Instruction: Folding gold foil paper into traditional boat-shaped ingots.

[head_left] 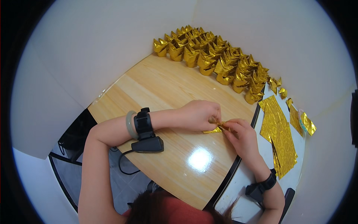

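Over the wooden tabletop, my left hand (200,115) and my right hand (240,136) meet at a small piece of gold foil paper (213,130). The fingers of both hands are closed in a pinch on it. A narrow folded ridge of the paper shows between the fingertips, and a flat corner sticks out below my left hand. Much of the paper is hidden behind the fingers. Beyond the hands stand several rows of folded gold paper ingots (191,56), packed close together with pointed tips upward.
To the right, a stack of patterned gold foil sheets (279,136) lies fanned on a white table (238,186) beside the wooden table (149,86). A few loose gold pieces (283,93) lie by the wall. Both wrists wear black devices; a black cable (120,164) hangs at the left one.
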A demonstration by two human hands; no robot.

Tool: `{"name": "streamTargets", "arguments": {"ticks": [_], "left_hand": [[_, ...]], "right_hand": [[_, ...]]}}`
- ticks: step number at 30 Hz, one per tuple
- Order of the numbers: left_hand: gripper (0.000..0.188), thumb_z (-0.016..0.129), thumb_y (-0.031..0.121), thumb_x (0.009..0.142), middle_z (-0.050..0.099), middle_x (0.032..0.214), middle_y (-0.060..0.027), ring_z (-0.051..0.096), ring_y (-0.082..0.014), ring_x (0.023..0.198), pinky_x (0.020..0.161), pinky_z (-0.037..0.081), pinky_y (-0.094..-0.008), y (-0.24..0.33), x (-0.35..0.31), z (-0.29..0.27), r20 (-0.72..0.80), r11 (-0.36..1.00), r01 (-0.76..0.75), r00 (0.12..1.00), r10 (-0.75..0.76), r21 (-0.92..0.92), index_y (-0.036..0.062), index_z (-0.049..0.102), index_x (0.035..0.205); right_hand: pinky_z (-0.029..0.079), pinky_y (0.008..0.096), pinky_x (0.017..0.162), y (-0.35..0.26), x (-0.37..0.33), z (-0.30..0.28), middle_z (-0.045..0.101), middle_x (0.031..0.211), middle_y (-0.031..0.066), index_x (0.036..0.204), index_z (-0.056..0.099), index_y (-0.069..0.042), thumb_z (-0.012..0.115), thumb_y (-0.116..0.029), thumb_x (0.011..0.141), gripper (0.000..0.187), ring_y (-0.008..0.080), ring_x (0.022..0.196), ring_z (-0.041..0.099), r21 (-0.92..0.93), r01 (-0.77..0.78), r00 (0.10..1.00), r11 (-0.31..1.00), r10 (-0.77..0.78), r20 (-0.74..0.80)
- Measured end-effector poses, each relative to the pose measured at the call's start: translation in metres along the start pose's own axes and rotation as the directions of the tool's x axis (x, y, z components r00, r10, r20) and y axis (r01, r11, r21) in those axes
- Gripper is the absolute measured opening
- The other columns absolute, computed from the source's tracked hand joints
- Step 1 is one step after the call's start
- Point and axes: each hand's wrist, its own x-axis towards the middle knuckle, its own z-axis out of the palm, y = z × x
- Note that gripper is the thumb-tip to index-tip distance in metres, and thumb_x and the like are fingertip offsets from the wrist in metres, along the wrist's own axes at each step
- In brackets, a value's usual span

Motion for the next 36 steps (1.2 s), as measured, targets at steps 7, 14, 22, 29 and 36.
{"name": "streamTargets", "arguments": {"ticks": [7, 14, 22, 29, 36], "left_hand": [[0.02, 0.067, 0.027, 0.082, 0.058, 0.096, -0.0039, 0.059, -0.0222, 0.088, 0.073, 0.047, -0.0342, 0.012, -0.005, -0.003, 0.06, 0.98, -0.066, 0.997, 0.056, 0.189, 0.0073, 0.07, 0.085], [0.013, 0.068, 0.019, 0.081, 0.057, 0.095, -0.006, 0.058, -0.025, 0.09, 0.075, 0.047, -0.0354, 0.004, 0.001, 0.006, -0.054, 0.978, -0.149, 0.986, 0.159, 0.144, 0.0069, 0.068, 0.086], [0.022, 0.067, 0.004, 0.08, 0.063, 0.087, -0.0083, 0.063, -0.0194, 0.074, 0.071, 0.05, -0.0298, 0.011, 0.004, 0.001, -0.037, 0.993, 0.002, 0.999, -0.006, -0.119, 0.0009, 0.055, 0.098], [0.009, 0.06, -0.005, 0.081, 0.061, 0.086, -0.0052, 0.061, -0.0121, 0.085, 0.073, 0.051, -0.0252, 0.003, 0.009, -0.007, -0.162, 0.654, -0.065, 0.983, -0.089, -0.754, 0.0, 0.056, 0.087], [0.014, 0.058, -0.007, 0.074, 0.059, 0.088, -0.0052, 0.059, -0.017, 0.089, 0.079, 0.05, -0.0289, -0.013, 0.006, -0.012, -0.04, 0.903, -0.274, 0.96, 0.277, -0.331, 0.0028, 0.058, 0.083]], "right_hand": [[0.045, 0.0375, 0.083, 0.001, 0.002, -0.004, 0.056, 0.098, 0.0114, 0.1, 0.058, -0.003, 0.076, -0.016, 0.073, 0.036, 0.0301, 0.096, 0.053, -0.139, -0.159, 0.986, 0.978, 0.164, 0.029], [0.049, 0.0329, 0.077, 0.011, 0.004, 0.001, 0.059, 0.098, 0.0115, 0.097, 0.055, -0.001, 0.074, -0.011, 0.076, 0.03, 0.0233, 0.084, 0.059, 0.225, -0.403, 0.908, 0.887, 0.358, 0.215], [0.049, 0.0271, 0.082, -0.001, 0.005, 0.01, 0.059, 0.098, 0.0084, 0.113, 0.047, -0.003, 0.072, 0.0, 0.077, 0.043, 0.0167, 0.091, 0.061, 0.705, -0.289, 0.935, 0.648, 0.349, 0.062], [0.05, 0.0266, 0.083, -0.008, 0.006, -0.002, 0.061, 0.109, 0.0102, 0.117, 0.051, -0.003, 0.064, 0.009, 0.077, 0.043, 0.0195, 0.096, 0.063, 0.388, -0.105, 0.991, 0.916, 0.128, -0.033], [0.053, 0.0299, 0.075, 0.016, 0.005, -0.016, 0.065, 0.109, 0.0087, 0.104, 0.068, -0.011, 0.06, 0.013, 0.069, 0.043, 0.0253, 0.087, 0.064, 0.161, 0.146, 0.988, 0.976, -0.153, 0.034]]}}
